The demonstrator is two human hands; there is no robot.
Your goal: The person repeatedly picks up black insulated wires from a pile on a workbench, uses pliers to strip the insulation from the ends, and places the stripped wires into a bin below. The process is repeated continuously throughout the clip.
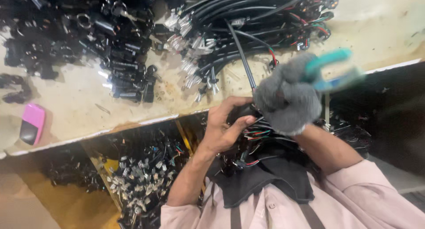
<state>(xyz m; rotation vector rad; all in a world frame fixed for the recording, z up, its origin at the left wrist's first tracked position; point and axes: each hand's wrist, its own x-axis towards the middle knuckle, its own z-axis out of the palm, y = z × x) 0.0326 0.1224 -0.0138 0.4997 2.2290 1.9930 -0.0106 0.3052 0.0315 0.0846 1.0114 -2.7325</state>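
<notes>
My left hand (226, 125), bare, pinches a bundle of thin coloured wires (256, 134) held just below the table edge, above my lap. My right hand (287, 98) wears a grey knitted glove and is closed on a teal-handled hand tool (330, 69), blurred by motion. A black cable (241, 54) runs from the held bundle up onto the worktable (79, 109). A dark cloth (265, 176) lies over my lap under the wires.
Heaps of black connectors (88, 30) and black cables with metal terminals (208, 38) cover the back of the table. A pink object (32, 123) lies at the left edge. Below the table, a bin holds several terminal-tipped wires (141, 176).
</notes>
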